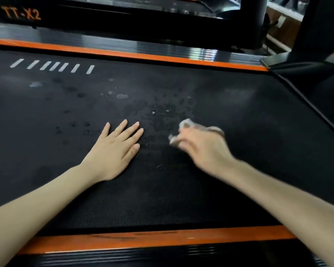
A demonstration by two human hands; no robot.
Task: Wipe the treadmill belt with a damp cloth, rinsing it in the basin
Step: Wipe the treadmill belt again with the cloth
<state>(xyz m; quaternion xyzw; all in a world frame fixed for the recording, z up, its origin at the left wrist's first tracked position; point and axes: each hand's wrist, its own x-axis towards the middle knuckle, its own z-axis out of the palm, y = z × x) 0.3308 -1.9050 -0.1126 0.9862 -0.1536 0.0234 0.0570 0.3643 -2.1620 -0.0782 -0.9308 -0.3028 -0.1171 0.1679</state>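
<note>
Black textured rubber: the treadmill belt (239,116) is filling most of the view, running left to right between two orange strips, the near rail (162,240) and the far rail (123,53). Left grip (114,149) is lying flat on the belt, palm down, fingers straight and slightly spread, holding nothing. Right grip (201,147) is sitting just to its right, motion-blurred, fingers curling round a pale cloth (184,123). Bits of the cloth are poking out past the knuckles and at the fingertips. The cloth is sitting at or just above the belt surface, and the blur is making contact impossible to confirm. Wet patches (162,116) are showing as darker blotches and shiny droplets. They are clustering on the belt just beyond and between the two grips, with scattered spots trailing off to the left. White dash marks (54,66) are sitting in a row on the belt near the far rail, upper left. Beyond the far rail, a second black machine is showing orange TT-X2 lettering (20,13). A black upright post (316,29) is standing at upper right.
</note>
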